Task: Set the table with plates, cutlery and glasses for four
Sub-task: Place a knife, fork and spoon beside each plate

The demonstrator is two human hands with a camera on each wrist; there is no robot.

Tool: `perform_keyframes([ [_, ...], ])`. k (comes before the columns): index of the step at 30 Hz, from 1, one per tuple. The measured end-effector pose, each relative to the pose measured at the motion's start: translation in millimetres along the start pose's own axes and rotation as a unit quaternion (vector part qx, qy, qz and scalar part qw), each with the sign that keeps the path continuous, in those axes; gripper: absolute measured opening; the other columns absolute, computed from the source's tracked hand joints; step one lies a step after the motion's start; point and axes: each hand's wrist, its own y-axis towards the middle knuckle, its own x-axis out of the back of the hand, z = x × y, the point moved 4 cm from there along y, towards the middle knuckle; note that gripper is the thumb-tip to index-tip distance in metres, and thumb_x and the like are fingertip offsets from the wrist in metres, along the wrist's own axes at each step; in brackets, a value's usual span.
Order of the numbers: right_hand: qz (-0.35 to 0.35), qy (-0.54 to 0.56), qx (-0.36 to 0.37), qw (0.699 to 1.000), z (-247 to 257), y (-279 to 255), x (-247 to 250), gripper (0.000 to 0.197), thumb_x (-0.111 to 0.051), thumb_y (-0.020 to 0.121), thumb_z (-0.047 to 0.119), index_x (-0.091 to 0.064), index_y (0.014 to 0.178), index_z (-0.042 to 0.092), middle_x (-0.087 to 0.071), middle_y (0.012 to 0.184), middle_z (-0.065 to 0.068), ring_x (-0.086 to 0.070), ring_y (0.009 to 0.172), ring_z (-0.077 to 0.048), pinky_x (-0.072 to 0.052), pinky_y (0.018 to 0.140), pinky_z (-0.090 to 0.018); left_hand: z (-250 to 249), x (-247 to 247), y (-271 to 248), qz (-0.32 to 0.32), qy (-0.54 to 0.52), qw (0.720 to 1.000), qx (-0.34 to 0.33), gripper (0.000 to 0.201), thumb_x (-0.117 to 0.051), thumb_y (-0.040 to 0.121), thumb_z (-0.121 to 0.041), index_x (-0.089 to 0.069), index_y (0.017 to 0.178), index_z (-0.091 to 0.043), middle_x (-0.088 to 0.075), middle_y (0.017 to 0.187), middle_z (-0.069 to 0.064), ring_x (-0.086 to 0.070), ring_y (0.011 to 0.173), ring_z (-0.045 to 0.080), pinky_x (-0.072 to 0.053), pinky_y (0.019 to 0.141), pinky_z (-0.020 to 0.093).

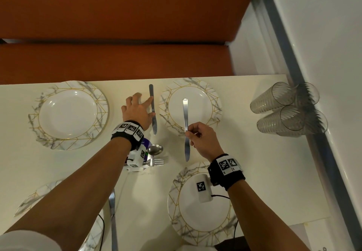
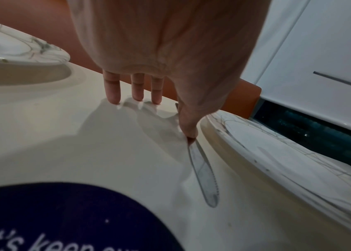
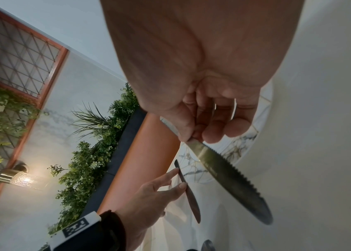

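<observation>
Left grip lay spread and released, fingers straight, thumb and forefinger touching the knife on the counter, which sat in the narrow lane between the far-left plate and the far-right plate. Right grip pinched a second knife by its handle, held above the counter with its handle end over the far-right plate and its blade pointing back toward me. I saw open counter between that plate and the four clear tumblers lying on their sides against the wall, and more between the near-right plate and the counter's right edge. A spoon and forks lay just behind my left wrist; another plate showed partly under my left forearm.

From the left wrist view I could see three fingertips resting on the counter near its far edge, and the serrated blade lying just beside the plate rim, apart from it. From the right wrist view I could see the serrations of the held knife and a lamp among greenery, hidden from the head camera.
</observation>
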Motion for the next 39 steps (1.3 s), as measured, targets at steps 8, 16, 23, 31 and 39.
perform_keyframes([
  [8,0.011,-0.017,0.012,1.000,9,4,-9,0.007,-0.070,0.092,0.019,-0.065,0.089,0.023,-0.070,0.081,0.004,-0.062,0.070,-0.013,-0.056,0.073,-0.031,10,6,-11,-0.010,-0.101,0.995,-0.010,0.057,-0.063,0.098,-0.032,-0.046,0.152,-0.027,-0.040,0.157,0.010,-0.036,0.141,0.037,-0.040,0.109,0.058],
  [16,0.014,-0.027,0.051,0.998,44,4,-62,0.011,-0.070,0.090,0.019,-0.064,0.089,0.027,-0.071,0.083,0.002,-0.065,0.071,-0.016,-0.058,0.074,-0.035,37,21,-56,-0.062,-0.303,0.950,-0.038,0.025,-0.059,0.102,-0.026,-0.069,0.123,-0.016,-0.074,0.111,0.004,-0.066,0.100,0.021,-0.055,0.093,0.040],
  [23,0.003,0.006,0.071,0.997,84,-14,-149,0.005,-0.071,0.091,0.014,-0.067,0.093,0.016,-0.071,0.084,-0.003,-0.068,0.078,-0.021,-0.058,0.075,-0.033,79,48,-106,-0.089,-0.463,0.881,-0.029,0.016,-0.060,0.102,-0.023,-0.074,0.106,-0.017,-0.075,0.087,-0.008,-0.072,0.075,0.010,-0.059,0.075,0.029],
  [31,0.020,0.062,0.068,0.995,132,-53,-266,0.009,-0.071,0.094,0.019,-0.072,0.102,0.016,-0.074,0.088,-0.006,-0.064,0.068,-0.013,-0.051,0.063,-0.025,200,62,-139,-0.081,-0.559,0.823,0.053,0.007,-0.072,0.094,-0.017,-0.073,0.101,-0.019,-0.076,0.094,0.002,-0.073,0.087,0.020,-0.059,0.076,0.032],
  [39,0.050,0.072,0.048,0.995,160,-70,-338,0.015,-0.061,0.099,0.009,-0.073,0.105,0.015,-0.074,0.085,-0.003,-0.062,0.066,-0.015,-0.048,0.058,-0.016,322,79,-138,-0.111,-0.582,0.797,0.120,0.011,-0.066,0.097,-0.006,-0.070,0.107,-0.004,-0.074,0.086,0.011,-0.069,0.066,0.018,-0.062,0.069,0.036],
])
